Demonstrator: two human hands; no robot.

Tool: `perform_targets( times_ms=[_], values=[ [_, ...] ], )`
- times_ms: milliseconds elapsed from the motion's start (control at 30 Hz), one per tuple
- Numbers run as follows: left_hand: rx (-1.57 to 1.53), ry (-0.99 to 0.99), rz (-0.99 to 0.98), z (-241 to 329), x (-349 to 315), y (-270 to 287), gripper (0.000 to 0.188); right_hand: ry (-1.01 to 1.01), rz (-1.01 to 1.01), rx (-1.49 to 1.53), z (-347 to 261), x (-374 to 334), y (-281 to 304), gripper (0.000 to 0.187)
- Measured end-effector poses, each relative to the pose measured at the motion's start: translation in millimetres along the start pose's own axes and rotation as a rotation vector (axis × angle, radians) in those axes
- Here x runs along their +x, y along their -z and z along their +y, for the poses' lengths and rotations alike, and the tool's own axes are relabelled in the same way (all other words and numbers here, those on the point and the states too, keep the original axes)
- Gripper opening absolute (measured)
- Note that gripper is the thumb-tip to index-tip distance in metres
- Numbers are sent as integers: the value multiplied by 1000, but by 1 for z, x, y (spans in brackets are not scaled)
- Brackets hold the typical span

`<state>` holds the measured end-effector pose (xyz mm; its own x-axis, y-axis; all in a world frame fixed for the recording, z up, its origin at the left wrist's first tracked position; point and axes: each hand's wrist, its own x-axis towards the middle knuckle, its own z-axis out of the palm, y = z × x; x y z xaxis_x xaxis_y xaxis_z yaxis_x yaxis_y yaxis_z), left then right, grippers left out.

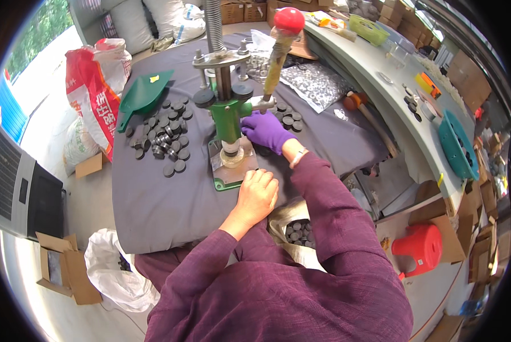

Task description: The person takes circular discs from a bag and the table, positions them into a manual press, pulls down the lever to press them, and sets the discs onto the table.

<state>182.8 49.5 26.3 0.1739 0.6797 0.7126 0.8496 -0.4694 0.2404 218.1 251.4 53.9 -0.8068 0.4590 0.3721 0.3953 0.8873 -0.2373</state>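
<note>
A green hand press (228, 122) stands on a cloth-covered table, its lever (276, 62) raised and topped with a red ball. My bare left hand (258, 194) lies with fingers forward at the near right corner of the press base (228, 181). Beside the press column, under the lever joint, is my right hand (267, 131) in a purple glove. Its fingers are bent, with their tips hidden. Just beyond the glove lie several black round discs (289, 118). A larger pile of similar discs (167, 134) spreads left of the press.
A green scoop (146, 94) and a clear bag of small rings (318, 82) lie on the table. A hammer (369, 117) rests near its right edge. An open sack of discs (298, 231) sits by my lap. Right are a long bench (381, 85) and red stool (418, 248).
</note>
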Motion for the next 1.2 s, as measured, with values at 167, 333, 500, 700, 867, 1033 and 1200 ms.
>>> perform_targets(
  times_ms=[167,333,500,700,867,1033,1200],
  values=[
    [-6,13,-3,-2,-1,3,21,76,13,-152,16,-23,12,20],
    [-14,3,4,1,2,0,20,5,16,-106,11,-17,23,26],
    [-7,-25,2,5,2,-4,19,-91,-79,-25,-6,26,14,30],
    [-1,-36,-50,10,8,-9,19,-41,-102,27,38,38,-17,33],
    [50,28,-23,-5,-3,6,24,-102,-268,-35,-3,18,11,33],
    [-40,54,21,2,6,0,38,-249,93,358,35,-24,66,40],
    [54,238,-55,4,36,-17,63,-313,351,519,79,-46,53,42]
  ],
)
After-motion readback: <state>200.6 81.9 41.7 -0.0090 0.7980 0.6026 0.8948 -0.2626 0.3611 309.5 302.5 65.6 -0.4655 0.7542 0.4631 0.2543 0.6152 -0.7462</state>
